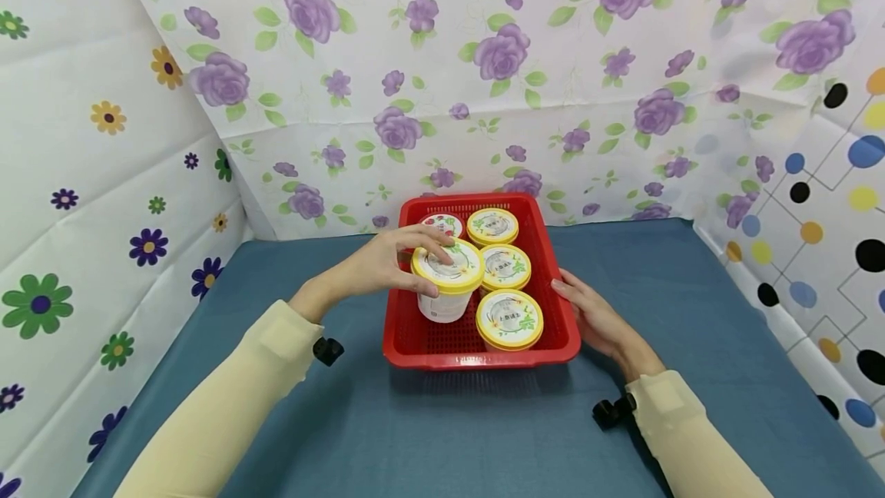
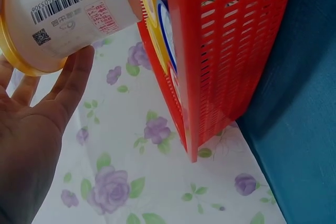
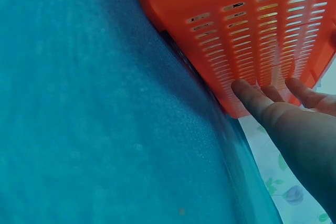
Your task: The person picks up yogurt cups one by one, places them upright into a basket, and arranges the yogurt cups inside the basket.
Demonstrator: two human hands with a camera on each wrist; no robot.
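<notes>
My left hand (image 1: 387, 261) holds a white paper tub with a yellow-rimmed lid (image 1: 449, 267) over the left side of a red slotted basket (image 1: 482, 362). Thumb and fingers span the lid's rim; in the left wrist view the tub (image 2: 68, 17) shows a barcode on its side. Three more yellow-lidded tubs, front (image 1: 509, 319), middle (image 1: 505, 266) and back (image 1: 492, 226), line the basket's right half. At the back left sits a tub with red fruit on its lid (image 1: 442, 224), partly hidden. My right hand (image 1: 598, 313) touches the basket's right side, straight fingers (image 3: 257, 100) against its slotted wall.
The basket stands on a blue cloth-covered table (image 1: 442, 436). Behind it hangs a white curtain with purple roses (image 1: 501, 52). A flower-print sheet (image 1: 104, 198) borders the left, a dotted sheet (image 1: 816, 252) the right.
</notes>
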